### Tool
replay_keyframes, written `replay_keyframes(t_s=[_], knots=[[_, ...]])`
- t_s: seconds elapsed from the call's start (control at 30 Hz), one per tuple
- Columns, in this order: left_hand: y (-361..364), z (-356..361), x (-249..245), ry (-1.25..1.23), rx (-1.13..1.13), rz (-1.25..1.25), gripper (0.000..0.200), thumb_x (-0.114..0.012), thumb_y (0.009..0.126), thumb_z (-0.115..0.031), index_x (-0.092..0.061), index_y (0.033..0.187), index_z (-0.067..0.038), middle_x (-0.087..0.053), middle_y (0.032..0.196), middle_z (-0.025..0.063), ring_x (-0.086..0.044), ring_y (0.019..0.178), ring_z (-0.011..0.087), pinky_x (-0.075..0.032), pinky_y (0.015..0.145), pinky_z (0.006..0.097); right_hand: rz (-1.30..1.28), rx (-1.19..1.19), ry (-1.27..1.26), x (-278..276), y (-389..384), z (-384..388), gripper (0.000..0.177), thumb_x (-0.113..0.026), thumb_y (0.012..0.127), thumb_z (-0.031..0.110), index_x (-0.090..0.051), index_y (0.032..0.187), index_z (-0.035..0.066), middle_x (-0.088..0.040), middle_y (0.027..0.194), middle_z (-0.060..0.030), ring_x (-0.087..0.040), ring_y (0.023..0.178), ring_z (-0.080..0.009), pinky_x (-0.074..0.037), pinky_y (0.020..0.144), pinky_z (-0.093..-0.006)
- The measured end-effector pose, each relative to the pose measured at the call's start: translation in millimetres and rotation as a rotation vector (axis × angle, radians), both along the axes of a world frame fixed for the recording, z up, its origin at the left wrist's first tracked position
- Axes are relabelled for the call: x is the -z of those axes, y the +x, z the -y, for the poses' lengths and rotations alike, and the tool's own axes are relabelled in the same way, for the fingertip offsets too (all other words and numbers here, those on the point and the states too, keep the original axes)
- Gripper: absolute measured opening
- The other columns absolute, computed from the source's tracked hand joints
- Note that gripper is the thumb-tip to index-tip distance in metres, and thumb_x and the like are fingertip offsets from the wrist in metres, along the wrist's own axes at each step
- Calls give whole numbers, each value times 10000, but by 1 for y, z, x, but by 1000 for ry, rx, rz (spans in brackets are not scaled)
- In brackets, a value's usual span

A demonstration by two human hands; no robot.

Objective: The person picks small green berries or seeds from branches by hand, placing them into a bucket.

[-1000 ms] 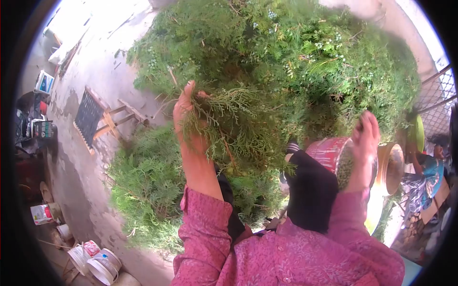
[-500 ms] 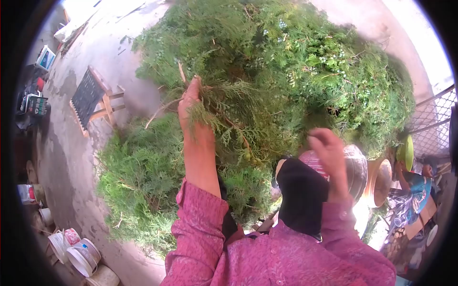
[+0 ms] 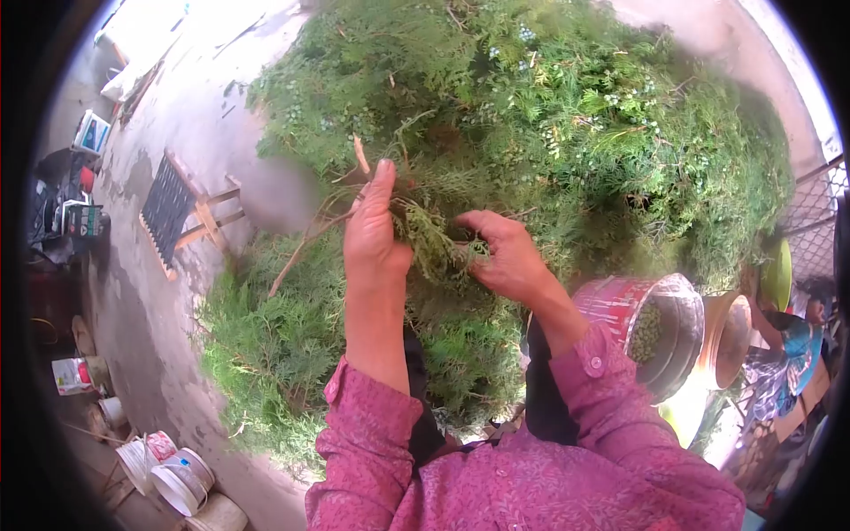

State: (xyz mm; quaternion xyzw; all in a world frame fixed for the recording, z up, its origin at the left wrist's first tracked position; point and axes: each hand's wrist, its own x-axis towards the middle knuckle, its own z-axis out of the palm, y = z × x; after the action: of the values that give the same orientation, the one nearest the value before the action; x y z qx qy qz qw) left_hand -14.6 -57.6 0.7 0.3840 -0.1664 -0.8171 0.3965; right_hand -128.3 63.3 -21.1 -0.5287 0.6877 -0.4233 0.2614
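Observation:
My left hand [image 3: 375, 232], thumb up, is closed round the woody stem of a leafy evergreen branch [image 3: 432, 234], which looks like arborvitae. The bare stem end pokes out above and left of the thumb. On the right side of that branch, my right hand [image 3: 513, 261] has its thumb and fingers curled in on a sprig; any small cone between the fingertips is hidden. Beneath and beyond both hands spreads a big heap of cut green branches [image 3: 549, 115], with small pale green cones showing in it. Right of my right forearm, a red and white bucket [image 3: 604, 301] holds small green cones [image 3: 649, 332].
Beside the bucket stands a tan pot [image 3: 724, 332], and behind it a wire mesh fence [image 3: 810, 212]. A small wooden stool with a dark woven top [image 3: 168, 208] is on the concrete floor at left. White buckets [image 3: 181, 482] sit at lower left.
My right hand has moved left from beside the bucket to the branch, and its fingers have closed there. My left hand has kept its hold, shifting slightly right and down.

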Motion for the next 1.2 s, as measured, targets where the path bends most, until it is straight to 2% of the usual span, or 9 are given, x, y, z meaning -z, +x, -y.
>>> replay_keyframes(t_s=[0.17, 0.47, 0.53, 0.67, 0.73, 0.8, 0.9, 1.13, 1.2], knots=[[-5, -7, 1, -19, 67, -49, 172, -617, 843, -202, -580, 938, -64, -605, 822, 34, -583, 739, 160, -489, 646, 319, 735, -37, 132, -21, -24, -5, 314, -682, 768, 205, -599, 994, 3, -617, 847, -9, -542, 765, -86, -455, 688, -251], [-29, -29, -2, -43, 199, -33, 201, -592, 853, -255, -594, 915, -64, -634, 804, 90, -624, 685, 219, -527, 594, 360, 404, 25, 31, -14, -20, -13, 203, -639, 757, 38, -617, 952, -9, -617, 829, 6, -529, 755, -45, -438, 685, -199], [-30, -30, -7, -51, 224, 3, 204, -590, 855, -259, -595, 908, -63, -636, 803, 89, -625, 686, 217, -527, 595, 361, 776, 28, 75, -17, -24, -14, 175, -613, 759, 14, -610, 931, -17, -612, 809, 1, -523, 745, -42, -435, 676, -199], [-27, -21, 8, -24, 175, -11, 205, -591, 854, -267, -590, 919, -73, -632, 813, 78, -622, 702, 219, -523, 619, 365, 666, 88, 106, -10, -34, -14, 110, -586, 783, 27, -608, 887, -2, -607, 769, -9, -532, 714, -47, -437, 652, -202], [-26, -19, 5, -14, 140, 6, 199, -594, 853, -263, -588, 924, -78, -630, 818, 76, -620, 715, 218, -521, 627, 368, 955, 24, -43, -27, -44, -20, 87, -574, 796, 93, -617, 826, 24, -607, 707, -6, -549, 645, -68, -437, 563, -217], [-23, -20, -2, -19, 60, 55, 196, -568, 875, -224, -574, 971, -53, -612, 847, 70, -603, 745, 192, -514, 647, 339, 897, 51, -120, -26, -59, -23, 68, -562, 798, 87, -595, 836, 42, -607, 714, -21, -557, 646, -76, -446, 538, -215], [-20, -17, -3, -29, 29, 22, 188, -575, 872, -229, -573, 967, -67, -610, 836, 62, -599, 741, 191, -512, 640, 339, 1350, 203, -311, -37, -73, -30, 66, -546, 809, 61, -559, 867, 32, -613, 770, -45, -545, 595, -80, -404, 457, -173], [-13, -11, 6, -59, 24, 26, 260, -569, 871, -248, -545, 1038, -49, -612, 911, 79, -604, 796, 202, -515, 678, 339, 1093, 195, -25, -19, -76, -28, 96, -614, 791, 61, -568, 872, 41, -576, 708, -5, -501, 550, -49, -370, 432, -190], [-10, -12, 4, -73, 31, 2, 272, -571, 872, -231, -560, 1078, -54, -593, 1004, 70, -592, 878, 186, -509, 721, 322, 828, 232, 42, -17, -78, -28, 176, -656, 769, 84, -584, 915, 18, -583, 728, -2, -504, 588, -44, -394, 480, -200]])
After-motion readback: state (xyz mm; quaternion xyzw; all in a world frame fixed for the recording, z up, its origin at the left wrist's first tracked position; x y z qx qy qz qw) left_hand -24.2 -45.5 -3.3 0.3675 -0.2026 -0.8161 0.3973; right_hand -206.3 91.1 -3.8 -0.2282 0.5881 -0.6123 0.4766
